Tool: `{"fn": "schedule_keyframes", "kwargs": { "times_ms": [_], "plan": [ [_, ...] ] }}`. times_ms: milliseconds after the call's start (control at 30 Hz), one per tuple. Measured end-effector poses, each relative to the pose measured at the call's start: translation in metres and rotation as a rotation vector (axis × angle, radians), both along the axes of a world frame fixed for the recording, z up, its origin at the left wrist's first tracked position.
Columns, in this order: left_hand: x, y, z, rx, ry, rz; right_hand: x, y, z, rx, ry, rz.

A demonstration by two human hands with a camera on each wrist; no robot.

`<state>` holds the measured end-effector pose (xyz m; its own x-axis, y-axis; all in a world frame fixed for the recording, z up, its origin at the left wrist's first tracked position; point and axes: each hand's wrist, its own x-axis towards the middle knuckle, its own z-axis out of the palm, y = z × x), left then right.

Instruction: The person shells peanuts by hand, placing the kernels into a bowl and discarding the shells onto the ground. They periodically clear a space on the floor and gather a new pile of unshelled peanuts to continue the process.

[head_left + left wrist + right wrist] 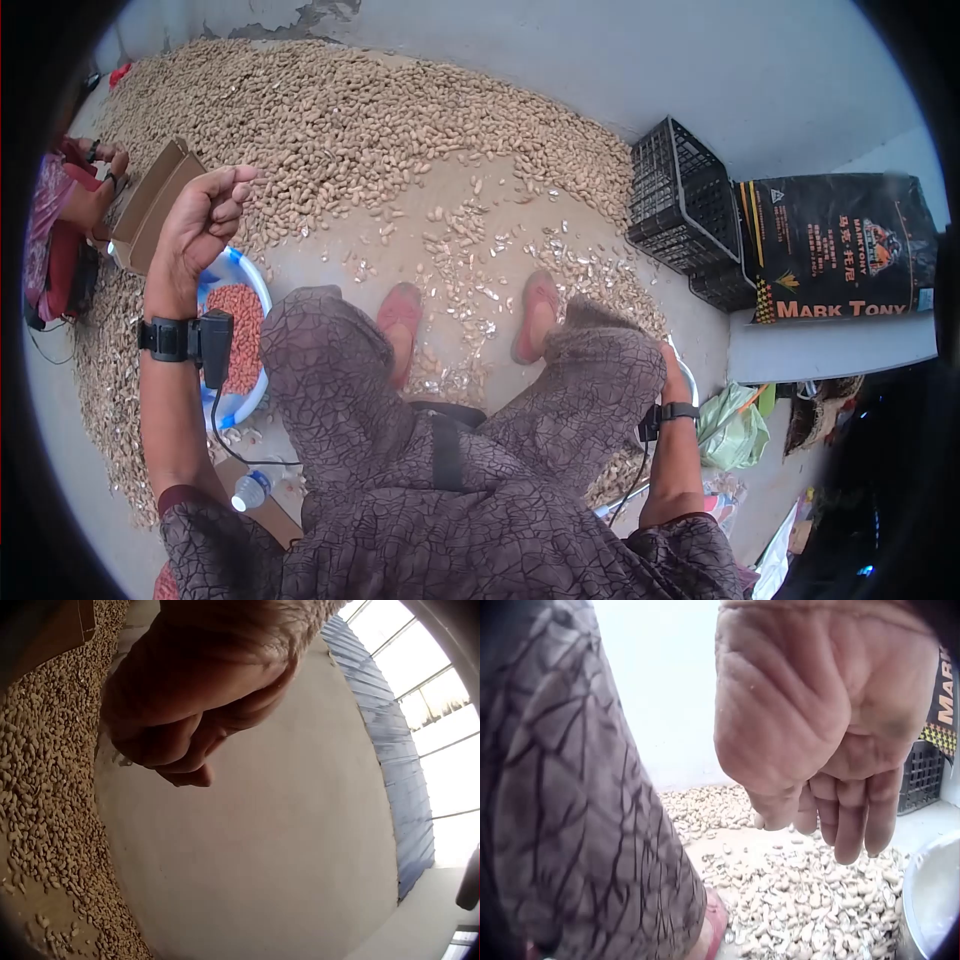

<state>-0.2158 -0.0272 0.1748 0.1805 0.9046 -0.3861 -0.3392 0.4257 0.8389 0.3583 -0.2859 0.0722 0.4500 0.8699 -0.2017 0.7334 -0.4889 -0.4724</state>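
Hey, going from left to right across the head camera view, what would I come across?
Blue-and-white basin, first red shoe, second red shoe, black crate, black Mark Tony bag.

Black MARK TONY sack [835, 240] beside black crates [682, 195], green plastic bag [733, 432] near.

There are two red shoes [400, 322], two black plastic crates [680, 190], two black wrist straps [170, 340], one Mark Tony bag [845, 250], one green plastic bag [735, 430], one bottle [252, 488] and one blue-and-white tub [262, 300]. The red peanuts [240, 325] and peanuts in shells [350, 120] are too many to count.
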Motion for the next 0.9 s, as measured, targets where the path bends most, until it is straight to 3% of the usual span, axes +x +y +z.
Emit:
{"fn": "schedule_keyframes", "kwargs": {
  "times_ms": [33,133,333,567,600,767,900],
  "plan": [
    [0.002,0.003,0.003,0.006,-0.003,-0.005,0.008,0.014,0.004,-0.126,-0.107,0.080],
    [0.010,0.013,0.010,0.071,0.122,-0.068,0.011,0.044,0.024,-0.104,-0.173,0.051],
    [0.046,0.047,-0.016,0.072,0.348,-0.222,0.045,0.083,0.025,0.024,-0.025,0.044],
    [0.098,0.107,-0.135,-0.112,0.690,-0.487,0.066,0.135,-0.028,-0.193,-0.001,0.089],
    [0.105,0.117,-0.154,-0.123,0.690,-0.501,0.077,0.140,-0.050,-0.133,-0.026,0.106],
    [0.138,0.158,-0.248,0.068,0.907,-0.674,0.090,0.191,-0.103,-0.383,-0.020,0.099],
    [0.183,0.191,-0.281,0.094,0.935,-0.740,0.101,0.216,-0.126,-0.464,0.028,0.058]
  ]
}}
